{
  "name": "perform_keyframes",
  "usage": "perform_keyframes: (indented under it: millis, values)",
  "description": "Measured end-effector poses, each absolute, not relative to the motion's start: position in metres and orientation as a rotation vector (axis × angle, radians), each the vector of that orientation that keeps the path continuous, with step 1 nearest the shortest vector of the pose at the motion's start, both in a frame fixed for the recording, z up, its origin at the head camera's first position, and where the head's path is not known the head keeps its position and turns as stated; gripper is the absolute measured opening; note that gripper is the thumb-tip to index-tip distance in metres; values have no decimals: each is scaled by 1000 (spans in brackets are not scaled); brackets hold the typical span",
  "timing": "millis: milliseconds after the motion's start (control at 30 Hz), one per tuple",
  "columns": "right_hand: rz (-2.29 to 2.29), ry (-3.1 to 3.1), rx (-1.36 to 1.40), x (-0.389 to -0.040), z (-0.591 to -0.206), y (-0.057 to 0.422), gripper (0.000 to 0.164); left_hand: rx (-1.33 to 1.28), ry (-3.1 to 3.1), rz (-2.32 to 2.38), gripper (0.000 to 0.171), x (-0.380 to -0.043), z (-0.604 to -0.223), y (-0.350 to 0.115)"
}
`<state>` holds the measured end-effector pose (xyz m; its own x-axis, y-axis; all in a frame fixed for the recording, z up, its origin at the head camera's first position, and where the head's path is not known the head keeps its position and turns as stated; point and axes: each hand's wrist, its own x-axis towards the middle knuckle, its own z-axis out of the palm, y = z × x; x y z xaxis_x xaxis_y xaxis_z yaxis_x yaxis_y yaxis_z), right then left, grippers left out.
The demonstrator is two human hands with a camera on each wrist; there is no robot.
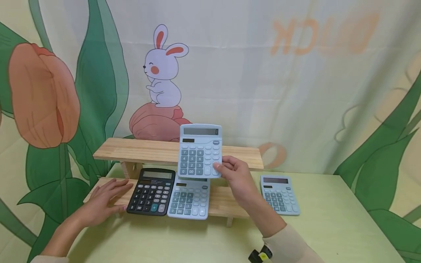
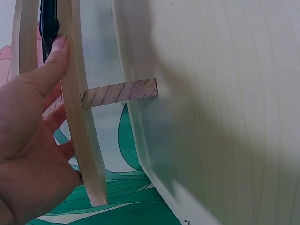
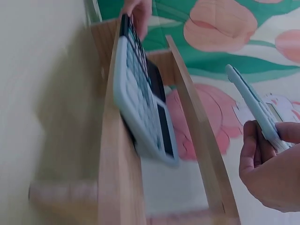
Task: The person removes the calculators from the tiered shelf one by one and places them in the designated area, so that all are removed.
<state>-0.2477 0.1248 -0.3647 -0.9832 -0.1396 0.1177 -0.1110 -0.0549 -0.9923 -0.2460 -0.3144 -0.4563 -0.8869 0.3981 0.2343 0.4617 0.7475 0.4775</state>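
In the head view my right hand (image 1: pixel 239 179) holds a light blue calculator (image 1: pixel 200 151) by its lower right corner, thumb on the front. This calculator is upright before the upper shelf; in the right wrist view it (image 3: pixel 255 105) appears edge-on, apart from the shelves. My left hand (image 1: pixel 104 200) rests at the left end of the lower shelf, fingers extended, thumb near the lower left corner of a black calculator (image 1: pixel 152 191). Beside that one leans a second light blue calculator (image 1: pixel 189 199), its top partly hidden by the held one.
A two-tier wooden stand has an upper shelf (image 1: pixel 138 150) and a lower shelf (image 1: pixel 227 201). Another light blue calculator (image 1: pixel 279 195) lies on the table (image 1: pixel 332 223) to the right. A printed curtain (image 1: pixel 236 80) hangs behind. A dark wrist strap (image 1: pixel 261 254) shows by my right sleeve.
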Motion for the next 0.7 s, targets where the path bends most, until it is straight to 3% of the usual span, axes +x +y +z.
perform_keyframes:
  millis: [400, 700]
  values:
    - [-2172, 2349, -115, -229, -363, 226, 45, -727, -2830, -786, 69, -247, -454, -314]
    - [-2130, 2429, -63, -221, -356, 265, 54, -727, -2831, -797, 69, -246, -453, -314]
